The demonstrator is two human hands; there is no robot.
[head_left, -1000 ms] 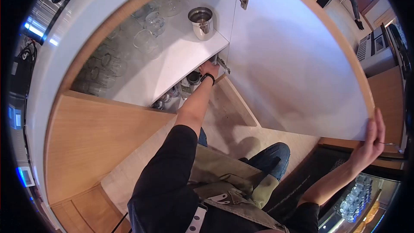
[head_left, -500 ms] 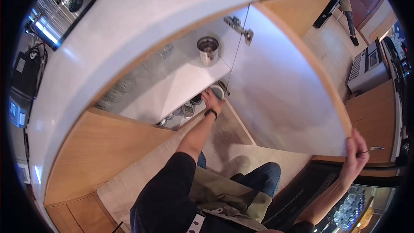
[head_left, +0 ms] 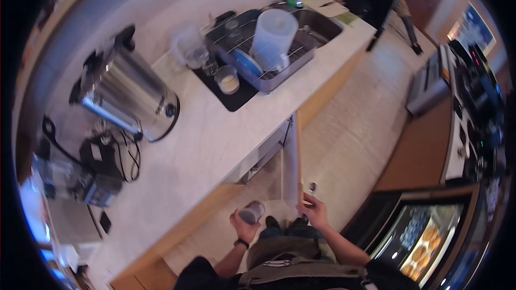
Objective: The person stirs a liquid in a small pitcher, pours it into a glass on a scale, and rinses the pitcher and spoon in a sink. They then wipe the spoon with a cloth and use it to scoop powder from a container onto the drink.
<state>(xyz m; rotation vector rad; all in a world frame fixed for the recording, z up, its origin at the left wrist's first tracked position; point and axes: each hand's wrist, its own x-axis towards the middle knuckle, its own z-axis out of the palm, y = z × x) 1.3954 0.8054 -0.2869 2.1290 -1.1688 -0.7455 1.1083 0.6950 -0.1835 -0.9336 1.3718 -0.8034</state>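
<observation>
My left hand [head_left: 244, 230] is closed around a small cylindrical container [head_left: 252, 213] with a greyish round end, held low in front of the counter. Its exact kind is blurred. My right hand [head_left: 316, 212] grips the edge of the open cabinet door [head_left: 291, 169], which stands out from the counter front. A small spoon [head_left: 313, 187] sticks up from the fingers of that same hand. Past the door's hinge side, part of the cabinet interior [head_left: 260, 162] shows below the countertop; most of its contents are hidden.
On the counter [head_left: 201, 153] stand a steel urn [head_left: 131, 94], a black device with cables [head_left: 102, 153], and a dish rack [head_left: 279, 83] holding a large translucent pitcher [head_left: 275, 32]. A glass [head_left: 228, 81] sits on a black mat. A lit pastry case [head_left: 424, 241] is at right; a person's legs [head_left: 411, 32] show far back.
My left hand has come out of the cabinet's lower shelf with the container. My right hand has swung the door partly toward closed. The view has risen to show the countertop.
</observation>
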